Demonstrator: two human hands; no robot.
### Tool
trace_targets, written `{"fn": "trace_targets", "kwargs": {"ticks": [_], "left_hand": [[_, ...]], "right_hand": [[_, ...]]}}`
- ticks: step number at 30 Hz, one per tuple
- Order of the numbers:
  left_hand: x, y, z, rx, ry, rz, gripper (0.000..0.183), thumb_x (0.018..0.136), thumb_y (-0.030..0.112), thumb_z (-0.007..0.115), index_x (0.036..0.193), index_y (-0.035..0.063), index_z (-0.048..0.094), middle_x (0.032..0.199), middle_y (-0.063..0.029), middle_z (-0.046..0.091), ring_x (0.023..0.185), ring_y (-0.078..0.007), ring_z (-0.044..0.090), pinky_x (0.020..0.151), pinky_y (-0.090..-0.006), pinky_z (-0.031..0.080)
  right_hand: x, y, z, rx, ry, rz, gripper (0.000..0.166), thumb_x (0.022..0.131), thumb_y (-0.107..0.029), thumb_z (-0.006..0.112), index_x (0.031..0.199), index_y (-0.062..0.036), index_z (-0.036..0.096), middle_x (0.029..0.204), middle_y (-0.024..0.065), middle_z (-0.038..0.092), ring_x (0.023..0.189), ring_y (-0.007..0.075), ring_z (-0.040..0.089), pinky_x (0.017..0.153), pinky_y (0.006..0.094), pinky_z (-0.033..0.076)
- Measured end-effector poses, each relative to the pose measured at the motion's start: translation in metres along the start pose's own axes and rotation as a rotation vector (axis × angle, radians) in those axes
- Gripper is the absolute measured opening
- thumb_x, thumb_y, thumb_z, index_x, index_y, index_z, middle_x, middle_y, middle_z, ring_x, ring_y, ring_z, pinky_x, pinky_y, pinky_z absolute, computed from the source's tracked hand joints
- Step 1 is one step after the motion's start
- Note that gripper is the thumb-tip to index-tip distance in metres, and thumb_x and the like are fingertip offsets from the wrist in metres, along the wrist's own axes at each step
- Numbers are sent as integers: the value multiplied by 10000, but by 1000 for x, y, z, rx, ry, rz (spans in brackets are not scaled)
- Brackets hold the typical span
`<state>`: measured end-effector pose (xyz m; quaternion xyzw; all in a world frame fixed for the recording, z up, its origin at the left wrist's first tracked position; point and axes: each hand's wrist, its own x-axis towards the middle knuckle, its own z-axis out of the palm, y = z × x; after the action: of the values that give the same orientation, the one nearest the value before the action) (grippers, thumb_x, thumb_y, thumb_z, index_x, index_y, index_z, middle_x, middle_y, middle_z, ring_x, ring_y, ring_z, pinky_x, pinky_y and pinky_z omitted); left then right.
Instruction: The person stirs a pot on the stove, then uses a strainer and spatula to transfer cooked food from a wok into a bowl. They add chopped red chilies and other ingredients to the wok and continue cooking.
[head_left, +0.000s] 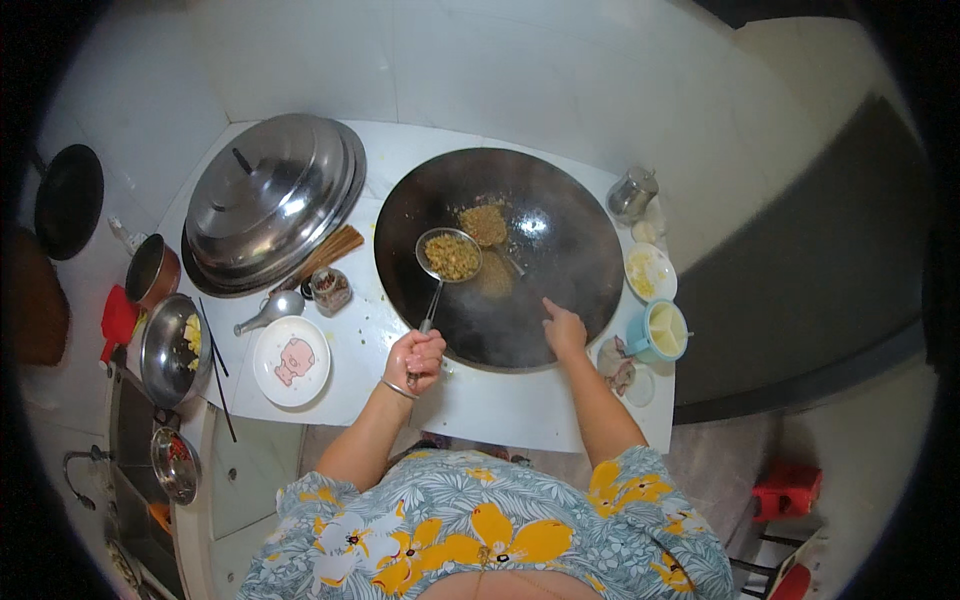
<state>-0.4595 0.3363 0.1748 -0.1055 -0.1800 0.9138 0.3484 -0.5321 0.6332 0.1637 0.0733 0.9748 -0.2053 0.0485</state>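
Observation:
My left hand (417, 360) is closed around the handle of a wire-mesh strainer (449, 256), which holds a heap of yellowish-brown chopped food above a large dark wok (480, 330). Nothing shows in my right hand (563, 328), whose index finger is stretched out over the wok's lower right part. Brown, grainy food (484, 224) with liquid lies in the wok beside and behind the strainer. Near it, a metal utensil (514, 264) is partly visible. Haze hangs over the wok.
A large metal lid (262, 202), bamboo brush (330, 251), spice jar (331, 291), metal ladle (281, 306) and pig-pattern plate (292, 361) are at left, with a metal bowl (169, 360) beyond. At right are a metal pot (632, 195), small plate (661, 289) and blue divided container (657, 331).

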Motion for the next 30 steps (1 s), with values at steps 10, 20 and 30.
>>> {"fn": "trace_targets", "kwargs": {"ticks": [10, 20, 30], "left_hand": [[41, 15, 2, 47, 140, -39, 278, 848, 73, 420, 590, 109, 322, 491, 19, 330, 344, -63, 326, 314, -192, 327], [72, 13, -14, 39, 44, -30, 196, 834, 56, 413, 649, 82, 354, 507, 10, 345, 338, -69, 338, 299, -202, 318], [36, -5, -19, -62, -150, -121, 69, 845, 75, 344, 809, 50, 397, 561, -44, 406, 346, -126, 395, 304, -242, 337]], "right_hand": [[-16, -15, -3, -16, 93, -1, 439, 796, -190, 601, 1211, -324, 545, 918, 138, 627, 867, 325, 606, 758, 426, 474], [-51, 36, -40, -440, 586, -331, 535, 707, -84, 597, 1161, -367, 575, 695, 70, 478, 649, 272, 542, 574, 395, 448], [-27, 35, -182, -400, 83, -13, 397, 773, -165, 564, 1128, -339, 606, 895, 126, 649, 841, 289, 624, 698, 413, 482]]}}
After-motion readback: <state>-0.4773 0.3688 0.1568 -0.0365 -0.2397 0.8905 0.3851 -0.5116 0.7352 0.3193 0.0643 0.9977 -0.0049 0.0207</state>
